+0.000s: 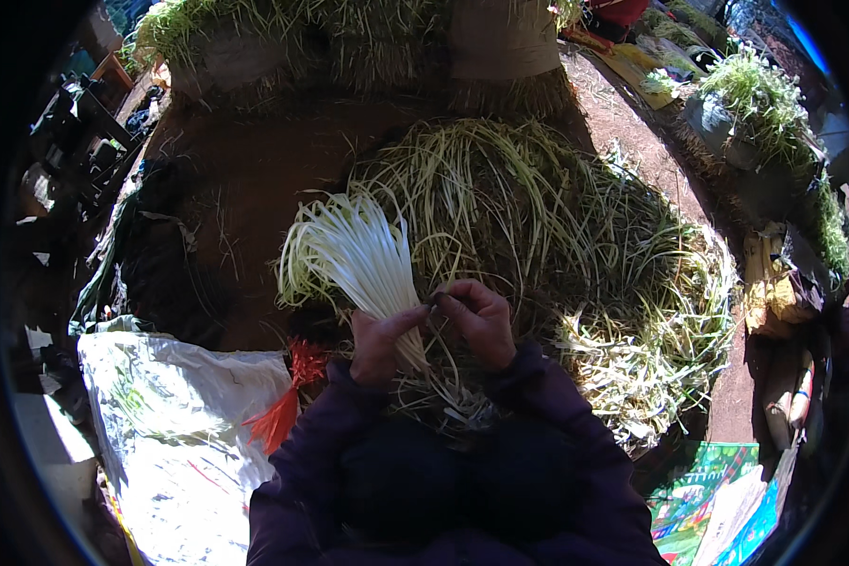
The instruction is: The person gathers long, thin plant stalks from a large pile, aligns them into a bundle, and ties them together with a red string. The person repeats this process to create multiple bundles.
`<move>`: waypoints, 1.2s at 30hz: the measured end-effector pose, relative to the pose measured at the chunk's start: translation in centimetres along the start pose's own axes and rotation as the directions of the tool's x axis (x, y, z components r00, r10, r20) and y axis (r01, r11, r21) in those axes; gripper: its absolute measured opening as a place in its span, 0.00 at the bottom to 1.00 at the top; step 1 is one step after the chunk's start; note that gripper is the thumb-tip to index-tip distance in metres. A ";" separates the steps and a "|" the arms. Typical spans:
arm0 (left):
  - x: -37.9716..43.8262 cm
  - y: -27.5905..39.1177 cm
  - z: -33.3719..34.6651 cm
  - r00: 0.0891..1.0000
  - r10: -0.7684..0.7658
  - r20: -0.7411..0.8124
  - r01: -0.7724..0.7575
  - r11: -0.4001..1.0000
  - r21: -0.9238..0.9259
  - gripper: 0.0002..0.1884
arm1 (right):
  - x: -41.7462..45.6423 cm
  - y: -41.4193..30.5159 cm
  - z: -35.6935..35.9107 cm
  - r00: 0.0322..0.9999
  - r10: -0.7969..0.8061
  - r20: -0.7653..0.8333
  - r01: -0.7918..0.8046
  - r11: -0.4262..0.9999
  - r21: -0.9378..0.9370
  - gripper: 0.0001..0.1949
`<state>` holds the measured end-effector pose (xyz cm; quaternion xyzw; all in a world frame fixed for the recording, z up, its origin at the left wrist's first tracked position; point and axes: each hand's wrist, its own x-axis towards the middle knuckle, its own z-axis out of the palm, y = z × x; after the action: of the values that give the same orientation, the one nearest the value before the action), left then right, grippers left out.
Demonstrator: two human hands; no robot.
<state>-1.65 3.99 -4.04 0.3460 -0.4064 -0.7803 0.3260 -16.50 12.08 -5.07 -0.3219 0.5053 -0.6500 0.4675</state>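
Observation:
My left hand (pixel 378 344) is closed around a bundle of long pale stalks (pixel 368 258), whose whitish green tips fan out and droop towards the upper left. Just right of it, my right hand (pixel 477 322) pinches a thin strand or leaf between thumb and forefinger, close to my left thumb. Loose thin leaves hang below the bundle near my lap. A large heap of long green leafy stalks (pixel 481 191) lies directly beyond and to the right of both hands.
A white plastic sack (pixel 177 396) lies at lower left, beside red plastic ties (pixel 279 417). Bundled greens (pixel 255 53) stand along the far side, and more greens (pixel 757 106) at upper right. Printed green packaging (pixel 700 488) lies at lower right. Dark cloth is at left.

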 end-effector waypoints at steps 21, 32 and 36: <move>0.4 2.6 -0.5 0.975 0.101 -0.197 -0.131 0.981 -0.143 0.13 | -13.4 -4.0 -16.0 0.871 -0.243 -0.427 -0.252 0.525 -0.813 0.14; -0.4 1.6 -2.6 0.999 -0.029 -0.021 0.026 0.994 -0.103 0.13 | -7.2 -2.1 -4.5 0.930 0.364 0.051 -0.364 0.931 -0.009 0.10; -0.5 1.2 -1.1 0.984 -0.176 0.008 0.177 0.981 -0.079 0.16 | -2.9 -2.8 -2.0 0.933 0.353 0.075 -0.346 0.934 -0.088 0.11</move>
<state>-0.20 3.38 -3.37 0.3673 -0.3430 -0.8217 0.2689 -17.98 15.67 -2.78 -0.2725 0.5568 -0.5222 0.5857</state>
